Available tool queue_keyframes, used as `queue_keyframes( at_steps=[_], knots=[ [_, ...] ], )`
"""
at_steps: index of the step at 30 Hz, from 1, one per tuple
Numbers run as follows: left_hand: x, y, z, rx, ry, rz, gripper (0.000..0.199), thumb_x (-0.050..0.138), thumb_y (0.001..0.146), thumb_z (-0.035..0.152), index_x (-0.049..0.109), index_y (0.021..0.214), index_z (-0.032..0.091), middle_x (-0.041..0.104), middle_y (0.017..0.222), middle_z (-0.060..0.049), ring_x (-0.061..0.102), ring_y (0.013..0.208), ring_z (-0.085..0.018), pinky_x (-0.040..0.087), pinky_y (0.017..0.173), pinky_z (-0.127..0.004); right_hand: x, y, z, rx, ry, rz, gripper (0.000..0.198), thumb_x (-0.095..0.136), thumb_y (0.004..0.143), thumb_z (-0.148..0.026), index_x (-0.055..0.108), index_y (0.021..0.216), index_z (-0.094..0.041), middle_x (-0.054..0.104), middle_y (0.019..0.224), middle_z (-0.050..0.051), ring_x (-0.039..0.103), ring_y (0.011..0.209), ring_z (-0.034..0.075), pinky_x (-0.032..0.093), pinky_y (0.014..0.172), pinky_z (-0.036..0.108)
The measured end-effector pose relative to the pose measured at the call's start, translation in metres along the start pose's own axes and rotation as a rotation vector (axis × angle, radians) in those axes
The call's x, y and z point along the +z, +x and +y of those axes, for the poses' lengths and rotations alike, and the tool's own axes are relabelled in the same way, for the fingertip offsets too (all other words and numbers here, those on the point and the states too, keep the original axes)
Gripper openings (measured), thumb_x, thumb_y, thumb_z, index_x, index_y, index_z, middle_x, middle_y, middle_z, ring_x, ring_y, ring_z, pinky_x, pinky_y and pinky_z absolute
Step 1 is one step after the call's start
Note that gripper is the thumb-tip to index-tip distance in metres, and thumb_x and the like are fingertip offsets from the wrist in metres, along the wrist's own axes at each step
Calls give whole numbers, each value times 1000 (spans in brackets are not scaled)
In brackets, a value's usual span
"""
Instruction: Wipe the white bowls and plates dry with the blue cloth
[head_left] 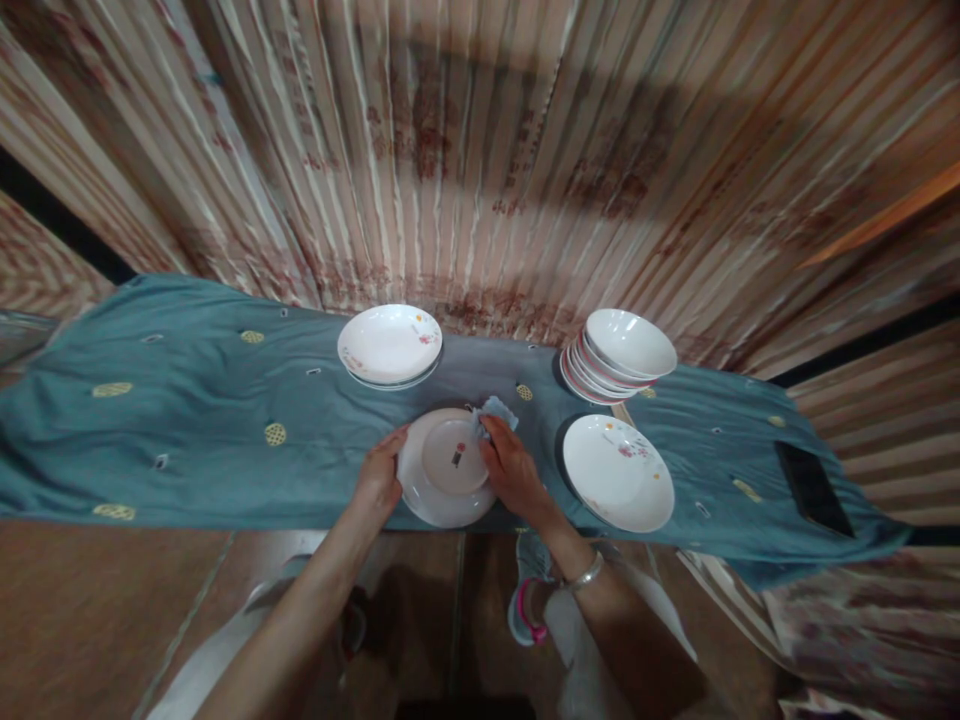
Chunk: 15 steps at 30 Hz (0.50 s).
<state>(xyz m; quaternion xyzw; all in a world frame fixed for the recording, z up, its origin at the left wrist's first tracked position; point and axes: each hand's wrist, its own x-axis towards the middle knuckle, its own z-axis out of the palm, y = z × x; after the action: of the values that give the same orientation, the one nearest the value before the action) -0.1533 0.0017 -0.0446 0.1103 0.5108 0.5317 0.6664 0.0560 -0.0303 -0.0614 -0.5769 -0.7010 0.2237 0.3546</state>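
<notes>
A white plate [444, 507] lies upside down at the front edge of the cloth-covered table, its foot ring and a small printed mark facing up. My left hand [381, 470] grips its left rim, fingers at the edge. In my right hand [516, 468] is a light blue cloth [498, 408], pressed against the plate's upper right side. The fingers are closed over the cloth and hide part of it.
Behind the plate stands a short stack of flowered plates [390, 345]. To the right are a stack of bowls [630, 345] and a flowered plate [619, 475]. A black phone [814, 490] lies far right on the teal tablecloth [217, 430]. A patterned curtain [450, 150] hangs behind.
</notes>
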Motion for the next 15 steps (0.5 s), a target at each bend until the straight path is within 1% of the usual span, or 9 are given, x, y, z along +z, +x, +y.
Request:
queue_keyframes(
  at_steps=[4, 8, 12, 15],
  knots=[
    [1, 0, -1, 14, -16, 16, 13, 66, 72, 7, 74, 76, 18, 78, 75, -3, 74, 80, -20, 57, 66, -23, 2, -21, -2, 9, 4, 8, 53, 37, 103, -40, 43, 152, -20, 43, 157, 17, 36, 150, 28, 32, 123, 57],
    [0, 1, -2, 27, -6, 7, 12, 67, 72, 8, 74, 76, 17, 78, 74, -3, 74, 83, -21, 57, 69, -23, 6, -40, 0, 10, -20, -12, 56, 37, 104, -41, 34, 157, -21, 35, 162, 17, 29, 153, 29, 30, 123, 58],
    [-2, 3, -3, 35, 7, -3, 10, 69, 70, 10, 74, 77, 16, 78, 76, -5, 74, 85, -23, 58, 71, -25, 12, -57, 3, -46, -77, 16, 60, 37, 105, -37, 20, 161, -26, 28, 165, 14, 25, 154, 28, 32, 123, 56],
    [-3, 5, -3, 38, 21, 8, 10, 70, 69, 12, 74, 77, 17, 78, 77, -5, 74, 86, -24, 58, 72, -27, 16, -69, 3, -105, -141, 38, 64, 38, 105, -32, 11, 163, -26, 21, 167, 14, 21, 155, 29, 32, 122, 56]
  ],
)
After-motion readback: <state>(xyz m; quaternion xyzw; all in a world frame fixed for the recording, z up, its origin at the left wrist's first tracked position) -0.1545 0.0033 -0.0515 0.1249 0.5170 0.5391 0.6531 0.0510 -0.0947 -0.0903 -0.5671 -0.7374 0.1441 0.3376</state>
